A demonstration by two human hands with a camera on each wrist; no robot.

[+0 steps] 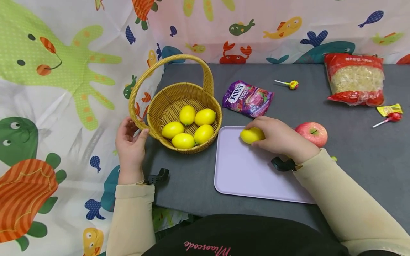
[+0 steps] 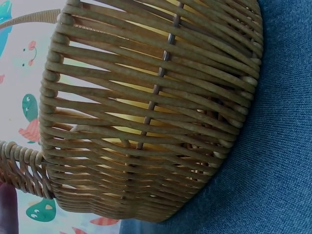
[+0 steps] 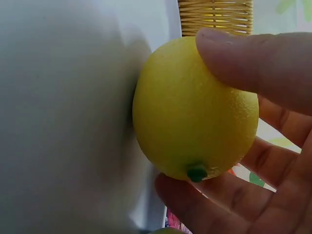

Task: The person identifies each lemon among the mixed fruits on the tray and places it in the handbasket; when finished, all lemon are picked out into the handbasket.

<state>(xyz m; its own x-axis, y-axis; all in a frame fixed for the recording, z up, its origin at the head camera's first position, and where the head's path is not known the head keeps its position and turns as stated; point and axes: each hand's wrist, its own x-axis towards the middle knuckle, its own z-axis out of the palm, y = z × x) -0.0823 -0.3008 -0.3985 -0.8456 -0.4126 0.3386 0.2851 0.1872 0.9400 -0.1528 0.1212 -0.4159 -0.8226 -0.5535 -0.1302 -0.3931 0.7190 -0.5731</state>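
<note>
My left hand (image 1: 130, 144) grips the lower end of the handle of a woven wicker basket (image 1: 184, 89). Several yellow lemons (image 1: 187, 115) lie inside it. In the left wrist view the basket's side (image 2: 146, 107) fills most of the picture, with yellow showing through the gaps. Over the upper left of a pale lilac tray (image 1: 243, 174), my right hand (image 1: 275, 137) holds another lemon (image 1: 251, 136) between thumb and fingers. The right wrist view shows this lemon (image 3: 192, 109) with a small green stem end, close over the tray.
A red apple (image 1: 312, 133) sits at the tray's upper right. Behind the tray lie a purple Fox's candy bag (image 1: 248, 99) and a yellow lollipop (image 1: 293, 84). Farther right are a red-and-clear food packet (image 1: 357, 80), a red lollipop (image 1: 394, 116) and a yellow wrapped sweet (image 1: 389, 110).
</note>
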